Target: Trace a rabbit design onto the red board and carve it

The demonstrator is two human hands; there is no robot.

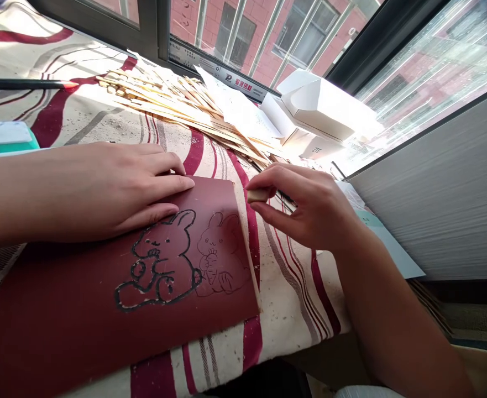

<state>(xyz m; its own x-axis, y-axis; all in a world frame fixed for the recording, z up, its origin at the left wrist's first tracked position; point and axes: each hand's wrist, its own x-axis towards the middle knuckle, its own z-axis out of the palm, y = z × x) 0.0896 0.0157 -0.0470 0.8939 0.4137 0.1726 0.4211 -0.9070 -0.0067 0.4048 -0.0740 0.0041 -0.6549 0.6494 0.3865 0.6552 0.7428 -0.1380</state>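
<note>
My left hand (131,185) lies flat on a dark red board (73,309), fingers stretched out near its far edge. Two bunny drawings are on the board: one in thick black outline (160,260), the other a fainter thin-line sketch (218,254) close to the right edge. Just past that edge, my right hand (305,202) pinches a small beige eraser (257,195) between thumb and fingers. The eraser is held apart from the board.
A striped cloth (284,298) covers the table. Thin wooden sticks (177,99) lie in a heap by the window, beside an open white box (309,121). At the left are a black pencil (27,84) and a teal-edged item (5,137).
</note>
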